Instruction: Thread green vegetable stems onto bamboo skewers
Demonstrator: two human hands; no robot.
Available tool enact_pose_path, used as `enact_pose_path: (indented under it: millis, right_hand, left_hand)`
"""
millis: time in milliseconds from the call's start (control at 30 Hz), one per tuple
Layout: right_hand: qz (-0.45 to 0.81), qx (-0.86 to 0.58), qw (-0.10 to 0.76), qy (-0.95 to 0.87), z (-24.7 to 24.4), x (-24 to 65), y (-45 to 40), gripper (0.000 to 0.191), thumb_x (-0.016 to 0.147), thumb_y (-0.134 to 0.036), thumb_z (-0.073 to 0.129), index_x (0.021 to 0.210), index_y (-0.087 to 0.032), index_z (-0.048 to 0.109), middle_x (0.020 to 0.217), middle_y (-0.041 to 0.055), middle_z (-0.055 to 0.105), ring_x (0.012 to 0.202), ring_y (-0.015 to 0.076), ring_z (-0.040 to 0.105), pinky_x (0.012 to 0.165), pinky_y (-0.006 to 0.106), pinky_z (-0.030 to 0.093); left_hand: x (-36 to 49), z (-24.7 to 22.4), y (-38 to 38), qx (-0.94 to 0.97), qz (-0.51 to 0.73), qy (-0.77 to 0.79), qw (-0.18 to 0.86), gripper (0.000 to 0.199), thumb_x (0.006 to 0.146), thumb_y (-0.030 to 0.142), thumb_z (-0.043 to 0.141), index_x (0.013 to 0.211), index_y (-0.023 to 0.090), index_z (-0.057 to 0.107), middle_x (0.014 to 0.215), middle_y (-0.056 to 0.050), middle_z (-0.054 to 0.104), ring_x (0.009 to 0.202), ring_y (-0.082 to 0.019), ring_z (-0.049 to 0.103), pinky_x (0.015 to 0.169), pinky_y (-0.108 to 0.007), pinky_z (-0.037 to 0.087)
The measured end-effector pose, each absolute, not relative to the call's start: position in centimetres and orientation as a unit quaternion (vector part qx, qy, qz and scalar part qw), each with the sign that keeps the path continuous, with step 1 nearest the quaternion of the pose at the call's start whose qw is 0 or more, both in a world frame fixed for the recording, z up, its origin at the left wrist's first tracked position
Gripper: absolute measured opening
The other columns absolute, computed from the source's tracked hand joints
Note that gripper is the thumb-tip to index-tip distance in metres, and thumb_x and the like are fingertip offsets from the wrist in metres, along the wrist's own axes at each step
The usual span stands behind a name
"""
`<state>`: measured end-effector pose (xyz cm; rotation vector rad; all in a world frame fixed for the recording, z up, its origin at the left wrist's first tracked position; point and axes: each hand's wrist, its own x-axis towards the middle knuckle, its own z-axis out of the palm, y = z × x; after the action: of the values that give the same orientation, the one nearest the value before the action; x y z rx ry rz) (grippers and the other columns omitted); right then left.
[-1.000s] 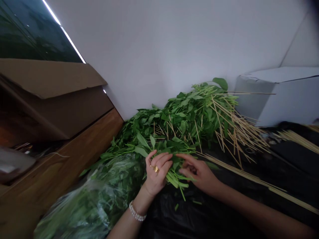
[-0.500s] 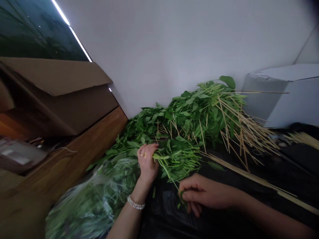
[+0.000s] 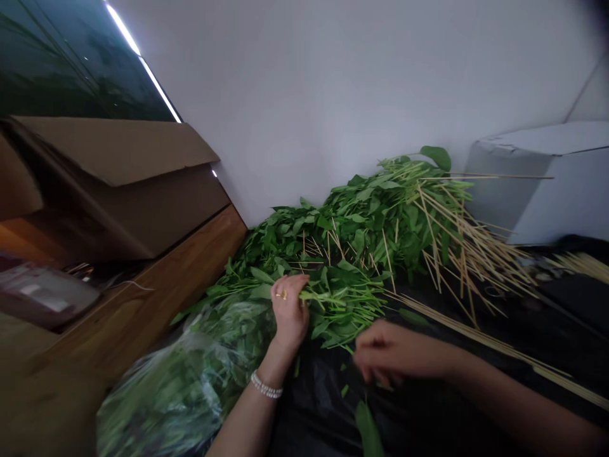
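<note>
My left hand (image 3: 290,311), with a ring and a beaded bracelet on the wrist, is closed around green stems (image 3: 316,297) in the centre of the view. Beneath and beside it lies a bunch of leafy greens (image 3: 349,311). To the right and lower, my right hand (image 3: 387,352) has its fingers curled, blurred by motion; whatever they may hold is hidden. A loose green leaf (image 3: 368,431) shows below my right hand, over the black plastic (image 3: 314,406).
A clear bag of greens (image 3: 190,381) is at lower left. Behind are a leafy pile (image 3: 371,203) and thin wooden sticks (image 3: 490,254). A cardboard box (image 3: 143,203) stands left, a white box (image 3: 561,178) right. More sticks (image 3: 504,349) lie lower right.
My right hand has moved slightly right and up. A loose leaf now shows below it. My left hand appears a little further right, with the view shifted slightly.
</note>
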<state>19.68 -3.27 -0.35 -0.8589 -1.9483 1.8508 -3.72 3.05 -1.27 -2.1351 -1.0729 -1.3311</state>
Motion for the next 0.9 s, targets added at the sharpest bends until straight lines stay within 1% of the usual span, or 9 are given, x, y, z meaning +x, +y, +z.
enact_pose_path:
  millis: [67, 133, 233, 367, 467, 600, 733, 800, 900]
  right_hand:
    - [0.616, -0.366, 0.274, -0.642, -0.3, 19.9, -2.3, 0.043, 0.088, -0.055, 0.048, 0.072, -0.017, 0.060, 0.053, -0.0041, 0.054, 0.041, 0.0055, 0.042, 0.042, 0.017, 0.032]
    - [0.594, -0.391, 0.345, -0.613, -0.5, 19.9, -1.7, 0.046, 0.089, -0.059, 0.043, 0.076, -0.018, 0.058, 0.058, -0.0031, 0.056, 0.043, 0.0065, 0.044, 0.041, 0.018, 0.032]
    - [0.551, -0.419, 0.395, -0.604, -1.0, 19.7, -1.6, 0.048, 0.091, -0.061, 0.038, 0.075, -0.019, 0.055, 0.059, -0.0029, 0.054, 0.045, 0.0081, 0.046, 0.042, 0.021, 0.031]
    - [0.406, -0.478, 0.455, -0.632, -0.8, 19.7, -2.3, 0.042, 0.090, -0.056, 0.046, 0.069, -0.020, 0.050, 0.059, -0.0046, 0.047, 0.052, 0.0090, 0.044, 0.050, 0.023, 0.035]
    - [0.366, -0.460, 0.445, -0.676, -0.6, 19.6, -2.8, 0.037, 0.091, -0.052, 0.048, 0.073, -0.020, 0.053, 0.062, -0.0042, 0.048, 0.057, 0.0102, 0.045, 0.054, 0.024, 0.035]
    - [0.289, -0.436, 0.397, -0.754, -1.1, 19.0, -3.4, 0.026, 0.091, -0.046, 0.052, 0.093, -0.021, 0.058, 0.069, -0.0036, 0.054, 0.058, 0.0110, 0.048, 0.058, 0.026, 0.036]
    - [0.178, -0.447, 0.368, -0.795, -1.7, 18.9, -3.3, 0.035, 0.099, -0.036, 0.035, 0.071, -0.021, 0.050, 0.068, -0.0012, 0.054, 0.063, 0.0128, 0.049, 0.060, 0.028, 0.034]
    - [0.169, -0.462, 0.354, -0.796, -2.0, 19.0, -2.9, 0.036, 0.100, -0.034, 0.033, 0.069, -0.022, 0.048, 0.068, -0.0014, 0.055, 0.063, 0.0132, 0.051, 0.061, 0.028, 0.035]
    - [0.171, -0.491, 0.369, -0.770, -2.5, 19.1, -2.4, 0.016, 0.094, -0.036, 0.047, 0.093, -0.023, 0.056, 0.077, -0.0021, 0.061, 0.065, 0.0138, 0.056, 0.062, 0.028, 0.040]
  left_hand:
    - [-3.0, -1.2, 2.7, -0.788, -0.463, -0.347, 0.210, 0.034, 0.084, 0.003, 0.041, 0.108, 0.020, 0.057, 0.103, -0.007, 0.070, 0.102, -0.020, 0.062, 0.099, -0.043, 0.041]
    - [-2.6, -1.1, 2.4, -0.803, -0.448, -0.330, 0.215, 0.037, 0.083, 0.000, 0.041, 0.109, 0.021, 0.058, 0.103, -0.007, 0.070, 0.102, -0.019, 0.062, 0.099, -0.043, 0.040]
    - [-2.3, -1.0, 2.1, -0.814, -0.434, -0.319, 0.219, 0.036, 0.084, 0.000, 0.043, 0.110, 0.021, 0.058, 0.103, -0.006, 0.071, 0.103, -0.018, 0.062, 0.099, -0.043, 0.039]
    - [-2.1, -1.0, 1.9, -0.825, -0.407, -0.320, 0.229, 0.032, 0.087, 0.003, 0.046, 0.109, 0.022, 0.059, 0.104, -0.004, 0.072, 0.106, -0.018, 0.061, 0.102, -0.044, 0.035]
    - [-1.8, -1.0, 1.7, -0.836, -0.381, -0.321, 0.229, 0.029, 0.090, 0.006, 0.046, 0.109, 0.022, 0.060, 0.105, -0.004, 0.072, 0.107, -0.018, 0.061, 0.104, -0.044, 0.032]
    - [-1.3, -1.1, 1.4, -0.850, -0.351, -0.314, 0.235, 0.026, 0.093, 0.011, 0.047, 0.111, 0.023, 0.061, 0.106, -0.003, 0.072, 0.108, -0.018, 0.060, 0.106, -0.044, 0.029]
    - [-1.1, -1.2, 1.4, -0.856, -0.347, -0.310, 0.227, 0.029, 0.092, 0.013, 0.050, 0.118, 0.023, 0.058, 0.111, -0.004, 0.071, 0.111, -0.019, 0.059, 0.107, -0.044, 0.029]
    - [-1.2, -1.1, 1.5, -0.853, -0.345, -0.324, 0.218, 0.032, 0.091, 0.017, 0.054, 0.122, 0.022, 0.056, 0.114, -0.006, 0.070, 0.112, -0.020, 0.059, 0.106, -0.045, 0.030]
    - [-1.4, -1.0, 1.8, -0.847, -0.342, -0.344, 0.217, 0.032, 0.089, 0.021, 0.059, 0.121, 0.023, 0.058, 0.113, -0.006, 0.070, 0.110, -0.021, 0.059, 0.106, -0.045, 0.031]
